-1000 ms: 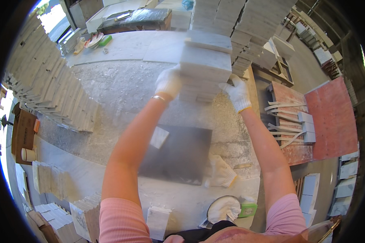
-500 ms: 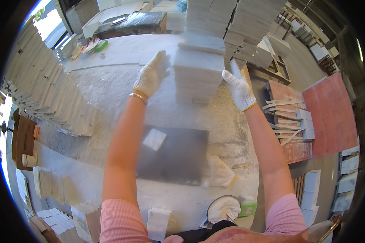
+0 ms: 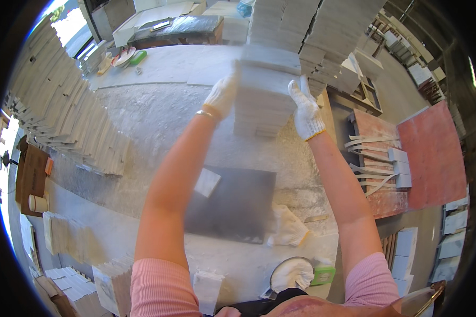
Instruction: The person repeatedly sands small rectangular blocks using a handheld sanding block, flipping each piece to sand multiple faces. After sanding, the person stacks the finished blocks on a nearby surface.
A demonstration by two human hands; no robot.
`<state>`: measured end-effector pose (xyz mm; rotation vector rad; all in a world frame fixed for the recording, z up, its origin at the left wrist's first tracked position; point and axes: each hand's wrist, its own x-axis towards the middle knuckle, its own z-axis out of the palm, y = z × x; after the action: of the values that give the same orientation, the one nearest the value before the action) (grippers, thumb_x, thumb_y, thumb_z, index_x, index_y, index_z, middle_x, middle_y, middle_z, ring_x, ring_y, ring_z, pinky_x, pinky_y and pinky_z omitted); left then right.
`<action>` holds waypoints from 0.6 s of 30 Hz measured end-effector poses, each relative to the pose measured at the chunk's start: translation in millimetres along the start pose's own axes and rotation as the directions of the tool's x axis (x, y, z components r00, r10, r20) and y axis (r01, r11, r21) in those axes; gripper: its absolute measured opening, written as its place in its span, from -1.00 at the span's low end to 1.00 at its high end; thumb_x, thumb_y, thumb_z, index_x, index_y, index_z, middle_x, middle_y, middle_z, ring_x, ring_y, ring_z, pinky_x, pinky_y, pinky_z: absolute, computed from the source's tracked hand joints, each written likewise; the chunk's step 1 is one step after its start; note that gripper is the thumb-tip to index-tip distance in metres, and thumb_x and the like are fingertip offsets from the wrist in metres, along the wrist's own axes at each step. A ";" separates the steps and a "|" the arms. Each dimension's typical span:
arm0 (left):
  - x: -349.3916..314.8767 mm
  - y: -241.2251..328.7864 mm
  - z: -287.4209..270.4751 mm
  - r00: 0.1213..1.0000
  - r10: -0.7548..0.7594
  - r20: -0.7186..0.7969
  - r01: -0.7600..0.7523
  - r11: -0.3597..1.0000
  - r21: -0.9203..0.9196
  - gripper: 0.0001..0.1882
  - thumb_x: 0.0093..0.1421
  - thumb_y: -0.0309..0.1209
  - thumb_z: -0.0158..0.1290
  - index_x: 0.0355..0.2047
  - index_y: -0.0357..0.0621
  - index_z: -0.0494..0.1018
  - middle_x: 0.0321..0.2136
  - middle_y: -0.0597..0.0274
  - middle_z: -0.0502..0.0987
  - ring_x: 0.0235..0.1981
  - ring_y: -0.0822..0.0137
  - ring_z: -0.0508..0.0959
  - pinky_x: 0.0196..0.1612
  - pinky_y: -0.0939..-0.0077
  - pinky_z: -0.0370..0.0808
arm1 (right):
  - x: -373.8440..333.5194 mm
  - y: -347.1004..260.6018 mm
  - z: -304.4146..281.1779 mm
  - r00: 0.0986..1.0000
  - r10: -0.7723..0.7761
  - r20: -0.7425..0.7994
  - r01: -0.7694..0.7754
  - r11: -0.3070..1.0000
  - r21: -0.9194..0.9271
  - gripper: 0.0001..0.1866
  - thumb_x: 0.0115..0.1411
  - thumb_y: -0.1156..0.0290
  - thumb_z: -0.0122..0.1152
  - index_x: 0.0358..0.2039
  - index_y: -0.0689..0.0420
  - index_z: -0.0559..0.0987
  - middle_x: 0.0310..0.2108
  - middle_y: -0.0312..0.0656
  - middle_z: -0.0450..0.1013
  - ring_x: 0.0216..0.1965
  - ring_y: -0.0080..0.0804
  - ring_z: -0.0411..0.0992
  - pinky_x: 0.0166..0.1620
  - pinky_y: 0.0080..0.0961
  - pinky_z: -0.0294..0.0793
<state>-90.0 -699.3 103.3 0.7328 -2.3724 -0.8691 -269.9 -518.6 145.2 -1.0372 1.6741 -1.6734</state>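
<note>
Both of my hands wear white knit gloves and are stretched out over the dusty bench. My left hand (image 3: 221,96) presses the left side of a stack of white stone tiles (image 3: 264,98), and my right hand (image 3: 307,112) presses its right side. The stack stands far out on the bench, in front of taller piles of white tiles (image 3: 322,26). Below my arms a dark grey slab (image 3: 238,206) lies flat with a small white tile piece (image 3: 207,182) on it.
Rows of white tiles (image 3: 63,121) lean along the left. A spare white glove (image 3: 288,228) lies by the slab, a bowl with a cloth (image 3: 291,274) near my body. A reddish board (image 3: 433,153) with tiles and strips stands on the right.
My hands and the tile stack have shifted to the right and slightly farther out. My left hand went from spread fingers to pressing flat against the stack's side.
</note>
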 end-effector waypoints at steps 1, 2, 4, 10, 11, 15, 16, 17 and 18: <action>0.8 -2.8 0.7 0.999 0.034 -0.031 -0.035 0.999 -0.030 -0.33 0.44 -0.52 -0.28 0.52 -0.17 -0.15 0.03 -0.38 0.50 0.05 -0.34 0.49 0.10 0.03 0.47 | 1.7 1.5 -1.3 1.000 0.005 0.008 -0.005 1.000 0.005 0.12 0.35 -0.19 0.17 0.53 0.33 -0.16 0.55 0.18 -0.11 0.58 -0.10 -0.19 0.52 -0.33 -0.21; 2.8 -5.9 1.5 0.996 0.068 -0.061 -0.072 0.996 -0.058 -0.35 0.44 -0.50 -0.27 0.51 -0.18 -0.11 -0.03 -0.37 0.51 0.01 -0.33 0.49 0.08 0.04 0.47 | 3.6 3.0 -2.1 1.000 0.001 0.012 -0.001 1.000 0.004 0.12 0.35 -0.18 0.17 0.53 0.32 -0.16 0.55 0.17 -0.12 0.58 -0.10 -0.19 0.52 -0.32 -0.21; 9.3 -10.6 2.5 0.989 0.038 -0.142 -0.069 0.974 -0.216 -0.46 0.48 -0.33 -0.21 0.41 -0.23 0.12 -0.18 -0.32 0.53 -0.12 -0.27 0.50 0.02 0.07 0.47 | 5.3 4.9 -5.8 1.000 0.010 0.009 -0.010 1.000 0.013 0.11 0.34 -0.17 0.18 0.53 0.32 -0.16 0.55 0.16 -0.12 0.58 -0.11 -0.19 0.53 -0.31 -0.23; -7.8 2.7 -42.3 0.901 -0.420 0.112 0.346 0.539 -0.768 0.07 0.34 0.41 -0.16 0.50 -0.27 0.02 0.48 -0.14 0.11 0.49 -0.02 0.13 0.49 0.12 0.08 | -13.1 -9.6 -30.2 0.989 0.058 -0.139 -0.044 0.994 0.101 0.00 0.38 -0.02 0.19 0.52 0.33 -0.08 0.55 0.08 -0.07 0.56 -0.13 -0.10 0.52 -0.25 -0.12; -26.9 8.4 -57.1 0.929 -0.358 0.095 0.295 0.561 -0.773 0.11 0.32 0.40 -0.11 0.50 -0.30 -0.03 0.50 -0.20 0.02 0.51 -0.17 0.05 0.50 -0.03 0.02 | -23.9 -14.4 -36.9 0.990 0.051 -0.131 -0.034 0.991 0.129 -0.06 0.40 0.05 0.20 0.52 0.30 -0.04 0.55 0.05 -0.06 0.56 -0.14 -0.08 0.51 -0.20 -0.07; -131.6 52.8 -112.9 0.963 -0.247 0.104 0.241 0.628 -0.740 0.02 0.36 0.33 -0.07 0.49 -0.27 0.06 0.46 -0.23 0.13 0.47 -0.14 0.16 0.48 0.00 0.10 | -75.3 -31.6 -39.1 0.995 0.078 -0.067 -0.072 0.994 0.082 -0.25 0.39 0.25 0.27 0.46 0.24 0.21 0.44 0.02 0.21 0.42 -0.19 0.23 0.36 -0.20 0.29; -160.9 69.1 -125.2 0.956 -0.269 0.115 0.272 0.674 -0.686 -0.02 0.37 0.30 -0.06 0.48 -0.26 0.10 0.43 -0.23 0.18 0.46 -0.14 0.20 0.47 0.01 0.13 | -90.1 -37.0 -36.6 0.996 0.089 -0.029 -0.087 0.994 0.061 -0.28 0.38 0.28 0.28 0.44 0.24 0.26 0.42 0.01 0.25 0.40 -0.21 0.27 0.34 -0.23 0.33; -194.6 87.2 -135.3 0.956 -0.269 0.117 0.280 0.719 -0.636 -0.08 0.39 0.24 -0.04 0.46 -0.27 0.15 0.40 -0.21 0.25 0.44 -0.10 0.24 0.45 0.05 0.16 | -106.5 -40.7 -29.8 0.997 0.079 0.017 -0.080 0.997 0.016 -0.36 0.36 0.33 0.30 0.39 0.21 0.36 0.35 -0.02 0.36 0.33 -0.27 0.34 0.27 -0.33 0.40; -226.5 104.5 -144.6 0.952 -0.281 0.124 0.299 0.755 -0.584 -0.14 0.40 0.18 -0.02 0.44 -0.27 0.20 0.38 -0.20 0.31 0.42 -0.06 0.28 0.44 0.10 0.19 | -120.2 -46.1 -24.1 0.992 0.086 0.094 -0.084 0.996 -0.016 -0.36 0.35 0.34 0.31 0.39 0.20 0.36 0.34 -0.02 0.37 0.33 -0.27 0.35 0.28 -0.34 0.39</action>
<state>131.1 -549.2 211.5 0.8227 -1.8392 -1.6704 -217.2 -402.7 175.9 -1.0201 1.6457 -1.5382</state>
